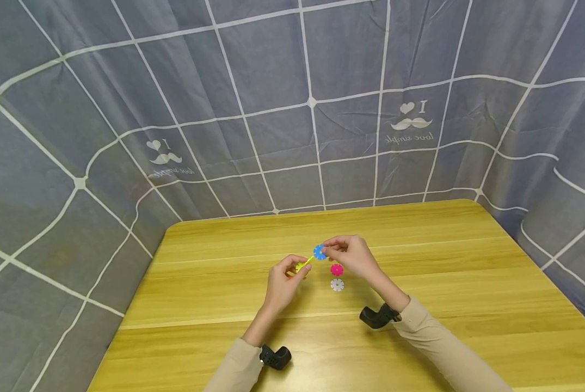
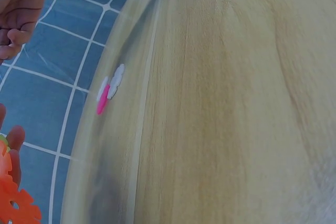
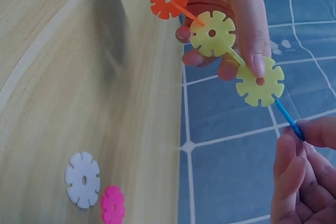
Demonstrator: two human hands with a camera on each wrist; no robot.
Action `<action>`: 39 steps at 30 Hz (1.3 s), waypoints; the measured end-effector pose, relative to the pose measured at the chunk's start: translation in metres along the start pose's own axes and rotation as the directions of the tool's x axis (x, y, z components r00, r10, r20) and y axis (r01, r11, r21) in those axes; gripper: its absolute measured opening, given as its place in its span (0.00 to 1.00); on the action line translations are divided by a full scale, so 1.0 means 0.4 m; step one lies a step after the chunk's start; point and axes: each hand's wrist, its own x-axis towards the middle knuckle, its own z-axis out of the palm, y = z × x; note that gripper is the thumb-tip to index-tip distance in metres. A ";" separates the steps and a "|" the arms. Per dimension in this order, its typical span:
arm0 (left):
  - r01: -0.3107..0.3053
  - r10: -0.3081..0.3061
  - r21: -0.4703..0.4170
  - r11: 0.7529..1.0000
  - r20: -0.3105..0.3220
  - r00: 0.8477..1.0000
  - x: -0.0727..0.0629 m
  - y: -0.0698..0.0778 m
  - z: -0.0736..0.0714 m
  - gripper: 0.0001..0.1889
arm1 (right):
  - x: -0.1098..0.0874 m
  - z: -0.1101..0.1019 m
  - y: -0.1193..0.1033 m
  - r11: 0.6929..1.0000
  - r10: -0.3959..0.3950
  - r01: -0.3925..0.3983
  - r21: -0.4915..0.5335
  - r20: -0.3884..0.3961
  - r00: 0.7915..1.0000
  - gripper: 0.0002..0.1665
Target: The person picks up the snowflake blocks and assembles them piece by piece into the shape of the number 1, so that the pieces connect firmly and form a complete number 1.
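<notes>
My left hand (image 1: pixel 279 284) holds a chain of notched plastic discs, thumb pressed on the end yellow disc (image 3: pixel 251 88). A second yellow disc (image 3: pixel 223 23) and orange discs (image 3: pixel 161 4) follow in the chain, neighbours set crosswise to each other. My right hand (image 1: pixel 357 259) pinches a blue disc (image 1: pixel 318 253) between thumb and fingers. Edge-on in the right wrist view, the blue disc meets the end yellow disc's rim at a notch. Both hands are raised above the table. In the left wrist view, orange discs (image 2: pixel 17 203) show by the left fingers.
On the wooden table (image 1: pixel 199 294), a pink disc (image 1: pixel 337 270) and a white disc (image 1: pixel 337 285) lie flat below the right hand. Another white piece (image 2: pixel 102 88) lies near them in the left wrist view. A grey curtain with white lines (image 1: pixel 272 136) hangs behind the table.
</notes>
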 end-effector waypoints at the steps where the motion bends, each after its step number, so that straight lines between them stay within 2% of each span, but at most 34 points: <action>1: -0.001 0.001 0.002 1.000 0.000 1.000 0.000 0.000 0.000 0.08 | 0.001 0.001 0.001 1.000 0.000 0.000 -0.002 -0.002 1.000 0.12; 11: -0.021 0.021 0.005 1.000 -0.002 1.000 -0.001 -0.007 0.001 0.08 | 0.003 0.012 0.002 1.000 -0.014 0.014 -0.011 -0.016 1.000 0.11; 20: -0.029 0.030 0.033 0.999 -0.041 0.999 -0.002 -0.012 0.003 0.06 | 0.004 0.017 0.000 0.999 -0.038 0.037 -0.023 -0.023 0.999 0.11; 28: -0.056 0.056 0.016 0.998 -0.028 0.998 0.001 -0.008 0.006 0.07 | 0.006 0.021 -0.002 0.998 -0.037 0.036 -0.043 -0.015 0.999 0.11; 35: -0.068 0.068 0.000 0.998 -0.013 0.998 0.001 -0.006 0.007 0.06 | 0.004 0.019 0.000 1.000 -0.031 0.031 0.004 -0.007 1.000 0.12; 39: -0.068 0.068 -0.012 0.998 -0.008 0.998 0.002 -0.005 0.009 0.06 | 0.005 0.016 0.000 0.999 0.006 -0.007 0.040 0.017 1.000 0.12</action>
